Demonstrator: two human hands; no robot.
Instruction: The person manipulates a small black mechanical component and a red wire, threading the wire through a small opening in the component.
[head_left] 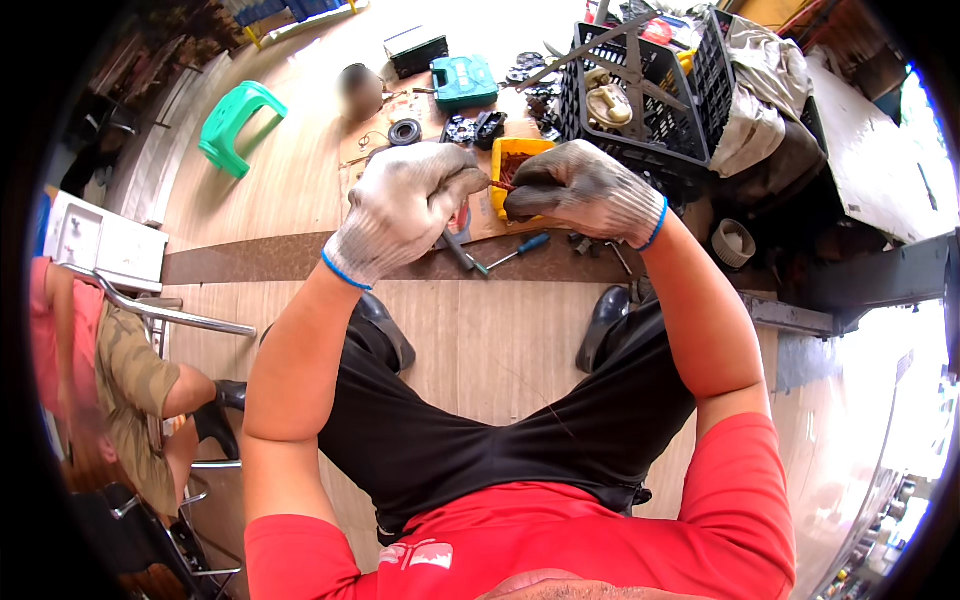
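My left hand (405, 205), in a white knit glove with a blue cuff, is closed in a pinch. My right hand (590, 190), in a similar glove with darkened fingers, is also pinched shut and sits close beside it. Between the fingertips runs a thin reddish-brown strip (501, 186), perhaps wire, with each end at one hand. Just beyond and below the hands is a yellow bin (522, 146) with reddish-brown pieces inside. A blue-handled screwdriver (531, 243) lies on the floor below the bin. Left of it lies a dark-handled hand tool (457, 250), partly covered by my left glove.
Beyond my hands are a teal case (464, 82), a black ring (404, 132) and dark metal parts (460, 130). A black crate (640, 130) of scrap stands at right, near a white basket (734, 243). A green stool (236, 122) stands left; a seated person (140, 380) is at far left.
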